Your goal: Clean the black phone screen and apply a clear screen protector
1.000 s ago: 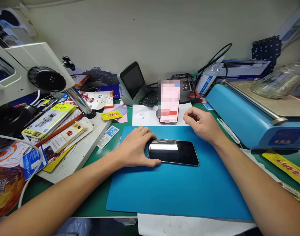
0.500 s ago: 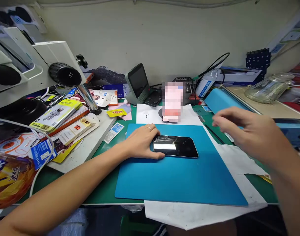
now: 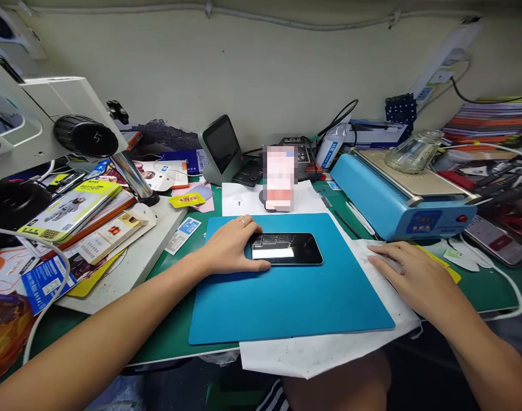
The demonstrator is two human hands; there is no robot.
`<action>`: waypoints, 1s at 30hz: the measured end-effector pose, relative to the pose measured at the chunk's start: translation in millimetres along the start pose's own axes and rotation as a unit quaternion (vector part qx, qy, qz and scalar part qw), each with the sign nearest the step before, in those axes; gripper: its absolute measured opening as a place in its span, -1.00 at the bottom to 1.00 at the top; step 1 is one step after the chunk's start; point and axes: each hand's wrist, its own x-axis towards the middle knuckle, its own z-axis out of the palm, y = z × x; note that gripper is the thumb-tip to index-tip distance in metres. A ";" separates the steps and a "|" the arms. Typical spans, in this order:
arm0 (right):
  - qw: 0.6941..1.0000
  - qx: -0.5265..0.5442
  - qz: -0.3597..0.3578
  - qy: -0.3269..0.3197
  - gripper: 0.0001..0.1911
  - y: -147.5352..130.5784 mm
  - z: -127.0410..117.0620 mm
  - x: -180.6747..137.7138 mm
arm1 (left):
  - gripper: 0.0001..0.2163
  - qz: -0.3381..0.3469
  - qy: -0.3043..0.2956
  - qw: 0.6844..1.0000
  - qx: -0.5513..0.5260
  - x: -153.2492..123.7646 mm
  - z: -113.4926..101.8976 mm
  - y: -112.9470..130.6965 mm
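Note:
A black phone [image 3: 288, 249] lies screen up on a blue mat [image 3: 295, 291]. My left hand [image 3: 230, 246], with a ring on one finger, cups the phone's left end, thumb along the near edge. To the right of the mat, my right hand [image 3: 408, 274] lies palm down with fingers stretched on a white sheet [image 3: 329, 351] that sticks out from under the mat. It holds nothing. A second phone [image 3: 279, 178] stands upright behind the mat, its screen blurred.
A microscope [image 3: 51, 123] and piled booklets and packets [image 3: 72, 217] fill the left. A small grey screen [image 3: 220, 148] stands at the back. A blue machine [image 3: 397, 200] with a glass jar [image 3: 415, 151] on top sits right, with cables and tools beyond.
My right hand swung from behind the phone out to the right and came down flat on the white sheet. The view turned right. My left hand stayed on the phone.

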 end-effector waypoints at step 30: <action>0.987 0.015 -0.160 -0.029 -0.46 -118.7 26.6 -5.2 | -0.40 0.014 0.017 1.000 -0.014 2.5 -0.1 -6.2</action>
